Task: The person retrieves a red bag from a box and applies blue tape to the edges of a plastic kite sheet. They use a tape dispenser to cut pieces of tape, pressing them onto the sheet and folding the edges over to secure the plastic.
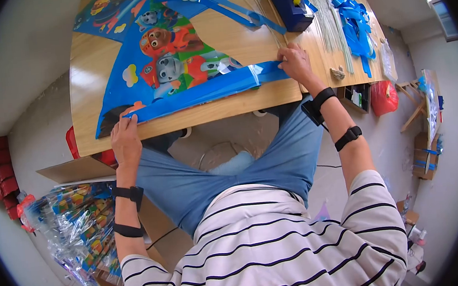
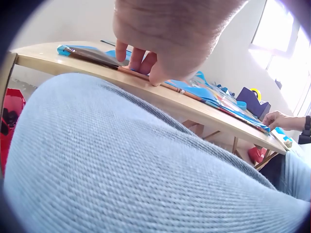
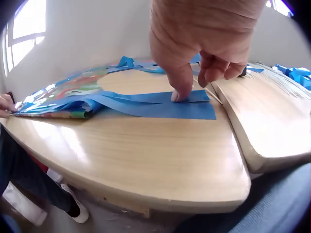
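Observation:
A cartoon-printed plastic sheet (image 1: 171,44) with a blue border lies on the wooden table. Along its near edge runs a folded blue strip (image 1: 203,93), with a loose flat tail (image 3: 160,108) beyond the sheet's right corner. My left hand (image 1: 125,138) pinches the sheet's near edge toward the left corner, thumb at the front and fingers bent over the top, as the left wrist view shows (image 2: 165,39). At the tail's right end, my right hand (image 1: 295,63) pinches the blue strip, thumb on top of it and the other fingers curled (image 3: 204,39).
A dark blue tape dispenser (image 1: 288,7) with yellow tape stands beyond my right hand. Thin pale rods (image 1: 324,20) and tangled blue ribbon (image 1: 358,28) lie to the right. A gap (image 3: 233,126) separates two tabletops. Film-wrapped printed packs (image 1: 78,227) are at lower left.

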Available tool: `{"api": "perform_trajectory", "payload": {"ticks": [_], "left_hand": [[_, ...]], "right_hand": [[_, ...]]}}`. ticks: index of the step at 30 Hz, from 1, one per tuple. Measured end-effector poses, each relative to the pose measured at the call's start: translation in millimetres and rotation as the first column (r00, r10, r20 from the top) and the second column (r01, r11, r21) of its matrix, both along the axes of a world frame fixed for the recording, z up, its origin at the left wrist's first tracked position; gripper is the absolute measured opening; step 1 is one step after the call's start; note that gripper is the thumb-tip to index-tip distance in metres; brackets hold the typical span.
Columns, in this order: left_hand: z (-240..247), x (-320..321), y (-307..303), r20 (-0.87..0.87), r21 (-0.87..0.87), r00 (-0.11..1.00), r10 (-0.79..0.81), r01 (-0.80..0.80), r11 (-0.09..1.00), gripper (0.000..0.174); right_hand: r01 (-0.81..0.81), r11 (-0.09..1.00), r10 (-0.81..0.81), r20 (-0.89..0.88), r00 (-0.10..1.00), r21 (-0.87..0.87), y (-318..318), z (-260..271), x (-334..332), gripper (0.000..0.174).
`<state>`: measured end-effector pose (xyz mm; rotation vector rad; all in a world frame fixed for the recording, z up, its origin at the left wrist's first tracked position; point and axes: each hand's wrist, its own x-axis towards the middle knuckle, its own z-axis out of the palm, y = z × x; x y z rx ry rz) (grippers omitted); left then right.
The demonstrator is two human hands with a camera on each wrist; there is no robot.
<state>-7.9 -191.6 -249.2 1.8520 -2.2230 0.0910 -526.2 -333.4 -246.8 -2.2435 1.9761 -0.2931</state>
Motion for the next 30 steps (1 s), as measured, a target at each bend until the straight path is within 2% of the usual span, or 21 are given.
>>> {"api": "perform_trajectory", "payload": {"ticks": [2, 5, 8, 11, 14, 15, 18, 19, 22, 25, 28, 30], "left_hand": [[-1, 1, -2, 0.010, -0.002, 1.000, -0.008, 0.008, 1.000, 0.031], [0, 1, -3, 0.008, -0.009, 1.000, -0.017, 0.017, 1.000, 0.031], [4, -1, -3, 0.013, -0.014, 1.000, -0.023, 0.023, 1.000, 0.029], [9, -6, -3, 0.002, -0.015, 1.000, -0.030, 0.030, 0.999, 0.026], [10, -6, -4, -0.001, -0.017, 0.999, -0.038, 0.038, 0.999, 0.025], [9, -5, -4, -0.006, -0.012, 0.999, -0.041, 0.041, 0.999, 0.025], [9, -2, -4, -0.019, -0.007, 0.999, -0.045, 0.045, 0.999, 0.025], [9, -3, -4, -0.022, -0.012, 0.999, -0.047, 0.047, 0.999, 0.025], [7, -3, -4, -0.029, -0.010, 0.999, -0.043, 0.043, 0.999, 0.025], [6, -2, -4, -0.021, -0.004, 0.999, -0.039, 0.039, 0.999, 0.025], [6, -2, -4, -0.012, -0.013, 0.999, -0.041, 0.041, 0.999, 0.025], [6, -3, -4, -0.011, -0.013, 0.999, -0.042, 0.042, 0.999, 0.025]], "right_hand": [[-0.012, 1.000, 0.013, -0.033, 0.999, 0.026, -4, 1, -1, 0.022], [-0.106, 0.993, 0.108, 0.016, 0.994, -0.060, -5, 6, -3, 0.017], [-0.052, 0.971, -0.036, 0.358, 0.933, 0.234, -12, 30, -18, 0.013], [-0.111, 0.941, -0.100, 0.575, 0.812, 0.319, -10, 43, -36, 0.016], [-0.084, 0.908, -0.180, 0.562, 0.807, 0.411, -2, 38, -38, 0.018], [-0.046, 0.912, -0.174, 0.483, 0.858, 0.409, 1, 36, -36, 0.019], [0.064, 0.948, -0.147, 0.252, 0.956, 0.312, 9, 13, -29, 0.021], [0.077, 0.956, -0.151, 0.249, 0.957, 0.284, 10, 4, -30, 0.029], [0.030, 0.996, -0.037, 0.084, 0.996, 0.083, 18, -1, -29, 0.031], [0.045, 0.990, -0.051, 0.039, 0.998, 0.133, 20, 9, -28, 0.033], [0.118, 0.963, -0.161, 0.166, 0.973, 0.244, 18, 19, -29, 0.034], [0.204, 0.917, -0.279, 0.186, 0.942, 0.343, 16, 23, -32, 0.037]]}}
